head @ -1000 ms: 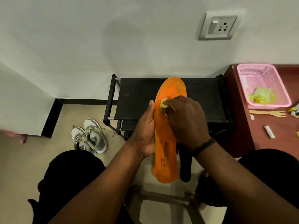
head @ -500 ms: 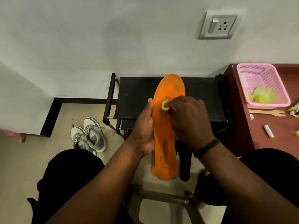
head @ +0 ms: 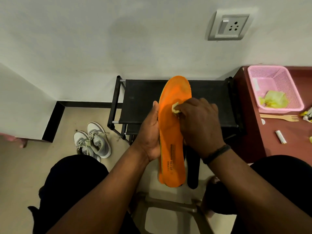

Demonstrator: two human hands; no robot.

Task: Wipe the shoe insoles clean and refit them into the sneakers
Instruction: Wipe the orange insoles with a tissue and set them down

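- Behind my work area, a white wall is backing a black fabric-topped shoe rack (head: 145, 102).
- My left hand (head: 150, 137) is clasping the long orange foam insole (head: 172, 132) by its edge, above the rack.
- My right hand (head: 200, 125) is pinching a small pale yellow wipe (head: 175, 108) against the forefoot.
- Risk: heavy pressure is likely bending the insole, loosening my hold.
- Grey-and-white sneakers (head: 94, 141) are waiting on the floor.

Grey sneakers (head: 92, 141) on beige floor (head: 25, 166) (pink basket (head: 276, 88) on table (head: 287, 132)).
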